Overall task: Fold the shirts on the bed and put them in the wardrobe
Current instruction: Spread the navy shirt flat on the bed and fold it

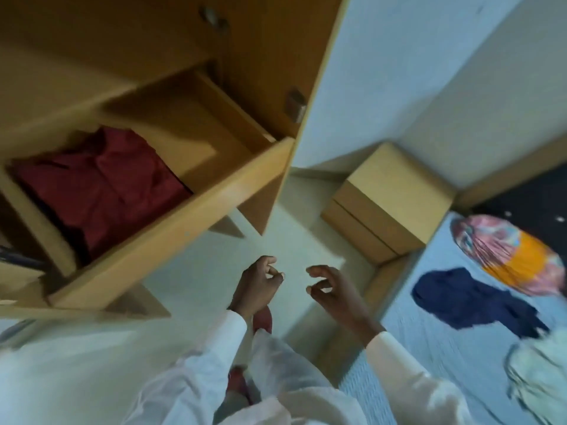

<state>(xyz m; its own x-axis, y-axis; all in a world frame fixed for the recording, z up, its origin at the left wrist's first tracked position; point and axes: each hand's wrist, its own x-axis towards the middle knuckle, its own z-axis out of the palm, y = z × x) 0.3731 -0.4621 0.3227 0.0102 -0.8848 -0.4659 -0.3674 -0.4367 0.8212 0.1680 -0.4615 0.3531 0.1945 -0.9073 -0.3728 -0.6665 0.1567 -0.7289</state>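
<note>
**Hands empty between wardrobe and bed**

Head view: a folded red shirt (101,185) is seen in the open drawer (171,216) of the wardrobe (260,56), upper left. A navy shirt (469,299), a multicoloured shirt (506,253) and a pale shirt (540,372) are seen crumpled on the bed (429,348), right. The left hand (257,286) and right hand (334,289), lower centre, are held loosely curled, with nothing gripped.

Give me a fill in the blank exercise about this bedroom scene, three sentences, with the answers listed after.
1. The folded shirt lying in the wardrobe is ____ in colour.
2. The navy garment lies unfolded on the ____.
3. The left hand and the right hand both hold ____.

Missing words: red; bed; nothing.
</note>
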